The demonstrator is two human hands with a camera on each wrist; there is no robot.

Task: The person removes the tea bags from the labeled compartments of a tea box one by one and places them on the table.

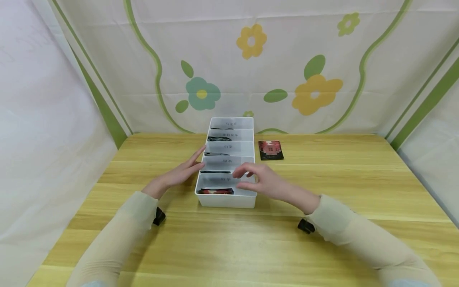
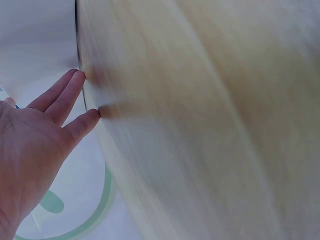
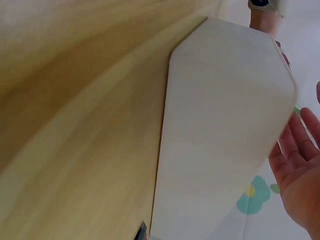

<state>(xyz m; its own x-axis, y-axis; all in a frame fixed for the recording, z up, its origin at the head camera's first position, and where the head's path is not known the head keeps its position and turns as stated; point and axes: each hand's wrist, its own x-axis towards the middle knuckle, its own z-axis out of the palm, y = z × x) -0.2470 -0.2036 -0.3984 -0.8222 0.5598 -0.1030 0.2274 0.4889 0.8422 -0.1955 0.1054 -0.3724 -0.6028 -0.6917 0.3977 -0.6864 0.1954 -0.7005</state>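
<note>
A white box point(image 1: 226, 201) split by dividers into several compartments stands on the table. Thin packets stand in it, among them red and black ones point(image 1: 216, 191) in the nearest compartment. My left hand point(image 1: 178, 174) is at the box's left side, its fingers extended and fingertips right at the wall. Over the right rim, near the front compartments, is my right hand point(image 1: 267, 182), with bent fingers, thumb apart, and nothing between them. In the right wrist view this hand point(image 3: 300, 175) appears beside the box's white outer wall point(image 3: 220, 120).
A red and black packet point(image 1: 271, 150) lies flat on the wooden table point(image 1: 229, 247), right of the box. Behind the table hangs a white curtain point(image 1: 222, 48) with printed flowers. Dark wrist cameras point(image 1: 306, 226) sit below the sleeves.
</note>
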